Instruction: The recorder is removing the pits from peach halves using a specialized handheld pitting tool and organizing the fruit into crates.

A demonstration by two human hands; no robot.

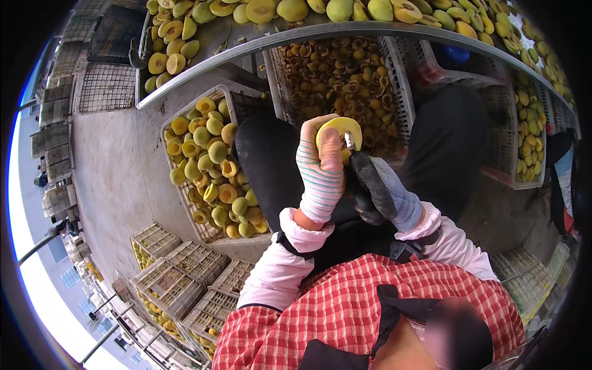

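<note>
In my left hand (319, 169), gloved in white with coloured stripes, is a cut yellow peach half (354, 125), thumb and fingers closed around it. A short metal-tipped pitting tool (349, 141) meets its cut face. My right hand (387, 190), in a grey-blue glove with dark fingers, grips the tool, whose handle is hidden in the fist. Both hands are close together above my lap. Beyond them, a crate (398, 80) holds many brownish hollow scraps. On the left, a pale plastic crate (190, 213) is filled with peach halves, several showing scooped-out centres.
A metal-edged table (296, 37) heaped with cut peaches spans the far side. Below it at right are another crate of peaches (529, 135) and a blue object (455, 54). Stacked crates (185, 265) stand on the floor at lower left. My knees flank the scrap crate.
</note>
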